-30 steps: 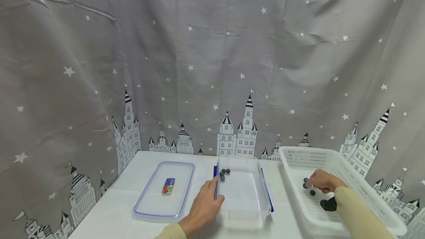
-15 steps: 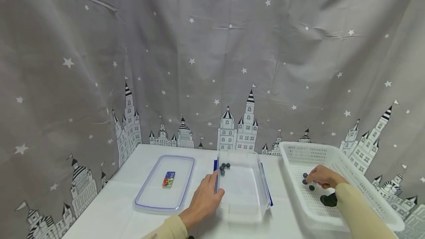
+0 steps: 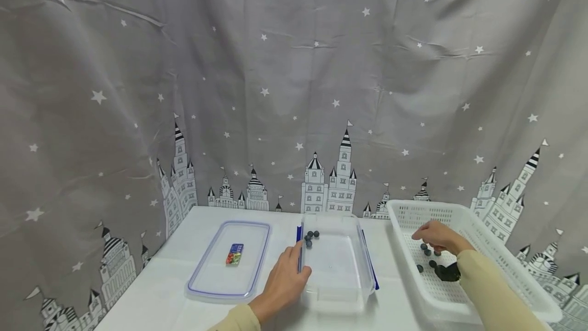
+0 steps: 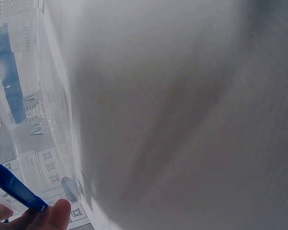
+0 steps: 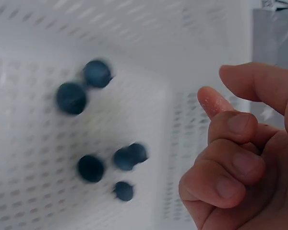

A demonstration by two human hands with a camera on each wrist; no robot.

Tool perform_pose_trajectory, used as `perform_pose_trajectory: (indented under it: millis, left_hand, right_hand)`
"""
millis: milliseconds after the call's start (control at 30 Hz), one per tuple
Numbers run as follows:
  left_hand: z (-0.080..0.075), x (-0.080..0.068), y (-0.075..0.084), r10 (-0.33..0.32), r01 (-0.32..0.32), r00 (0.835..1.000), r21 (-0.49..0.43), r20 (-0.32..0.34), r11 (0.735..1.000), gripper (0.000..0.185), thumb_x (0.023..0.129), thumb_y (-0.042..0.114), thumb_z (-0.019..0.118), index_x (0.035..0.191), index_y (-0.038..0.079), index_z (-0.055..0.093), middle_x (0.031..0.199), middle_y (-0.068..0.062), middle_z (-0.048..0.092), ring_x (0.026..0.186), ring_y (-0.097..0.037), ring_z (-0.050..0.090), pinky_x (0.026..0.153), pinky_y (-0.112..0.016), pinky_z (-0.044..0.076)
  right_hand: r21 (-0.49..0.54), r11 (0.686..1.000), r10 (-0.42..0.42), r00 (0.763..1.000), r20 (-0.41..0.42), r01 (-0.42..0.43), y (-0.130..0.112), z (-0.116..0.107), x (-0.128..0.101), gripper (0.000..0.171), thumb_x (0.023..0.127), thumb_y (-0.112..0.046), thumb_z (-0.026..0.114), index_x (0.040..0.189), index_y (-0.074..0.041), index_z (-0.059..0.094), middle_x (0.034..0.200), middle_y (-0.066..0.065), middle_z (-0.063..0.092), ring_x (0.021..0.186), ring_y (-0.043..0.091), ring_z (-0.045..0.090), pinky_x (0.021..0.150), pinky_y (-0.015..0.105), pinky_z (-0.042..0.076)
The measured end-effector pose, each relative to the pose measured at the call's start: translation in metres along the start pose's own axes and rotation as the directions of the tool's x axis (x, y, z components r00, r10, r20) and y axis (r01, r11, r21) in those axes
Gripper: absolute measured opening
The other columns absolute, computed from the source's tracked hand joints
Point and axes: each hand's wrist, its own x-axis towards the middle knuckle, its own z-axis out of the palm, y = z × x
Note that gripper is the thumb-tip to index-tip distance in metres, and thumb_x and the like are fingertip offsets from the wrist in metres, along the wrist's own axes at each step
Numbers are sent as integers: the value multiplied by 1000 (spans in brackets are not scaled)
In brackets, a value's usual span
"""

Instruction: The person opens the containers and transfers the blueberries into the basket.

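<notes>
My left hand [image 3: 287, 275] grips the near left side of a clear plastic container [image 3: 340, 269]. In the left wrist view its fingertips [image 4: 60, 213] touch a blue latch flap [image 4: 17, 187]. Several blueberries [image 3: 309, 243] lie in that container's far left corner. On the right, my right hand [image 3: 438, 237] hovers inside a white perforated basket [image 3: 399, 254], over more blueberries [image 3: 433, 264]. The right wrist view shows the thumb and index finger apart with nothing between them, the other fingers curled in. Several blueberries [image 5: 90, 167] lie on the basket floor beside this hand.
A clear lid [image 3: 216, 269] with a blue seal and a fruit-pictured label [image 3: 235, 254] lies left of the container on the white table [image 3: 170, 290]. Behind the table hangs a grey curtain [image 3: 257, 65] printed with castles. A black device [image 3: 446, 272] sits at the right wrist.
My right hand has lifted and drawn back a little to the left from the blueberries, and more of them show, spread apart. The left hand keeps its grip on the container.
</notes>
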Motion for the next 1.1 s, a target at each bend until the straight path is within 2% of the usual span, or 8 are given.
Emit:
perform_pose_trajectory:
  millis: [133,400,500,633,733,833,1100]
  left_hand:
    - [0,0,0,-3,3,1000,1,1,1000,70,89,29,57,152,2,41,133,-17,56,122,-33,56,105,-52,46]
    - [-1,-2,0,7,-7,1000,4,1,1000,71,89,28,58,152,0,40,131,-17,56,118,-32,57,103,-53,47]
    - [0,-2,0,6,-6,1000,10,-2,1000,71,89,28,58,151,0,40,130,-16,57,117,-31,57,102,-52,47]
    - [0,-2,0,1,-1,1000,14,-5,1000,71,89,28,58,152,0,40,130,-16,57,116,-30,57,102,-51,48]
    - [0,-2,0,0,0,1000,12,-3,1000,71,89,28,58,152,0,40,130,-16,56,116,-30,57,102,-52,48]
    - [0,-2,1,3,-3,1000,12,1,1000,71,89,28,59,151,0,40,130,-16,56,117,-30,57,102,-52,47]
    - [0,-2,0,7,-7,1000,10,-3,1000,71,89,28,58,151,0,40,130,-16,57,117,-31,58,102,-52,48]
  right_hand:
    - [7,998,-56,998,-13,56,-19,-2,2,35,92,-17,64,114,11,68,57,-6,36,49,8,30,49,23,34]
    - [-45,987,-154,987,-38,152,-56,-3,1,27,95,-19,61,102,4,73,54,-8,29,47,7,22,48,25,31]
    - [-64,983,-174,984,-36,171,-68,0,1,29,96,-20,61,105,5,73,61,-8,44,47,8,23,48,26,31]
    - [-56,979,-199,980,-18,197,-85,5,2,30,96,-20,61,108,4,73,63,-7,43,48,8,23,48,26,30]
    - [-40,977,-210,978,2,210,-95,10,4,25,96,-19,60,100,1,74,57,-7,27,48,8,21,48,24,27]
    - [-32,977,-211,977,18,212,-102,17,7,21,96,-20,61,90,-2,72,57,-8,27,50,8,21,49,24,27]
    - [-30,977,-210,977,37,211,-118,34,18,20,95,-21,63,88,-5,71,57,-9,29,49,7,23,48,22,27]
